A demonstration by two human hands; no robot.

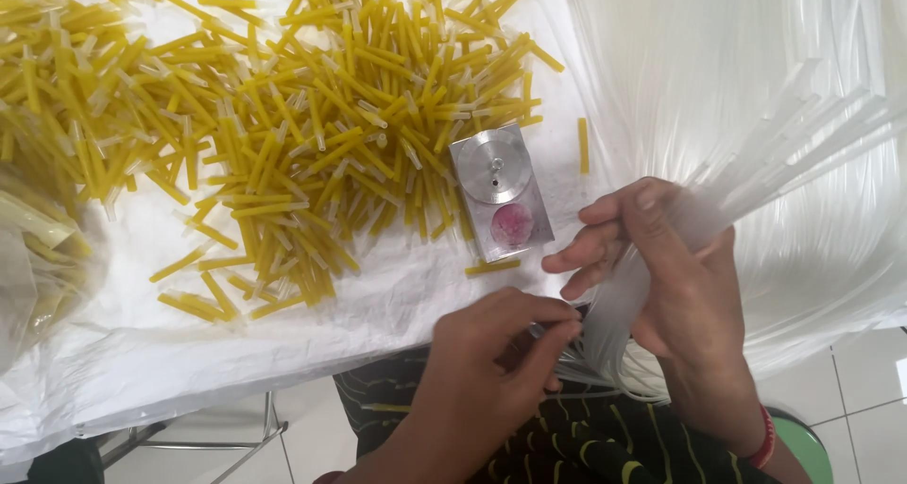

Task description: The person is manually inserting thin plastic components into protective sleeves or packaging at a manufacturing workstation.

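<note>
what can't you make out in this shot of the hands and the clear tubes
- Left hand: its fingertips pinch something at the ends of the clear tubes; too small and covered to identify.
- Right hand: the palm side is hidden by the tube bundle.
- Tube count: blurred together.
- Yellow pieces: the pile is cut off by the top and left edges.
- Metal block: the pink spot's nature is unclear.

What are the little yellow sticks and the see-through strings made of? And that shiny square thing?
The yellow sticks look like cut plastic tubing, matte, with clear tips. The see-through strings look like thin, soft clear plastic tubes, glossy and bendy in the right hand. The square block looks like brushed metal: silvery, with a round disc.
</note>
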